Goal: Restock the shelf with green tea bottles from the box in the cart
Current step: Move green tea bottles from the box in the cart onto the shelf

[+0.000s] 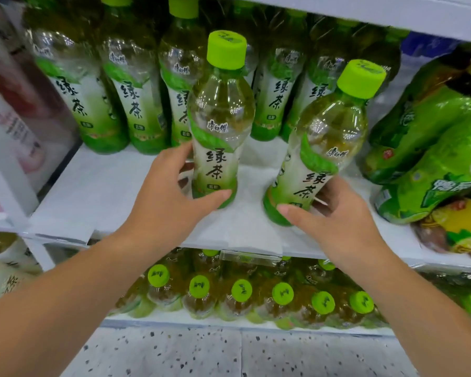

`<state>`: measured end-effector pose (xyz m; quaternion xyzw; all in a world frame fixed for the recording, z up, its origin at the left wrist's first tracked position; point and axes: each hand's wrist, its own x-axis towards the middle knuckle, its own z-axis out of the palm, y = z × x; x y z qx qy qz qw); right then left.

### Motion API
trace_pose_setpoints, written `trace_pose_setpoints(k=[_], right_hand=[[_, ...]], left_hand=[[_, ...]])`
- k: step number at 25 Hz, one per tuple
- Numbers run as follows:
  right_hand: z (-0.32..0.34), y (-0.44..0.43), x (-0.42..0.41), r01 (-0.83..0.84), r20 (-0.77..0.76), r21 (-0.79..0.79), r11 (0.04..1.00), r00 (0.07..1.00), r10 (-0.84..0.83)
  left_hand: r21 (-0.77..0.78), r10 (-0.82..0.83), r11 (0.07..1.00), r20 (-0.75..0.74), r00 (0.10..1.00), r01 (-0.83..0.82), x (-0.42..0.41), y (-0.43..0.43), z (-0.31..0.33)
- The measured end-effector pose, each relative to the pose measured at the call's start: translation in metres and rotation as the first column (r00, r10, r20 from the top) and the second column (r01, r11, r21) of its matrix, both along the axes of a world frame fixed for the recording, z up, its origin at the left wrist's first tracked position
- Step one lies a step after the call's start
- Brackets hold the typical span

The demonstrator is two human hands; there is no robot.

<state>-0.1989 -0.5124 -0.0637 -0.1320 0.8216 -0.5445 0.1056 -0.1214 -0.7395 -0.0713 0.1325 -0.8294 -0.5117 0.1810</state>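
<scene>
Two green tea bottles with lime caps stand at the front of the white shelf (114, 197). My left hand (172, 191) wraps the lower part of the upright left bottle (220, 115). The right bottle (326, 137) leans to the right, and my right hand (335, 216) grips its base. A row of the same green tea bottles (136, 104) fills the back of the shelf behind both. The box and the cart are out of view.
Larger green bottles in shrink-wrap (433, 148) lie at the right end of the shelf. Pink-labelled packs (14, 121) stand at the left. The shelf below holds several green-capped bottles (239, 295). Speckled floor (229, 355) shows beneath.
</scene>
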Motion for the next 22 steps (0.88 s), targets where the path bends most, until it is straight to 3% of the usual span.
trace_pose_setpoints(k=[8, 13, 22], right_hand=[[-0.024, -0.006, -0.013, 0.027, -0.108, 0.049, 0.998, 0.994, -0.021], [-0.018, -0.022, -0.042, 0.058, -0.166, 0.099, 0.993, 0.985, -0.041], [-0.026, -0.044, -0.066, 0.084, -0.119, -0.103, 0.991, 0.988, -0.096]], left_hand=[[0.018, 0.105, 0.994, 0.016, 0.994, -0.106, -0.009, -0.005, -0.016], [-0.180, 0.141, 0.974, 0.012, 0.990, -0.136, -0.026, -0.003, -0.018], [-0.205, 0.336, 0.932, 0.176, 0.925, -0.300, -0.057, 0.003, -0.007]])
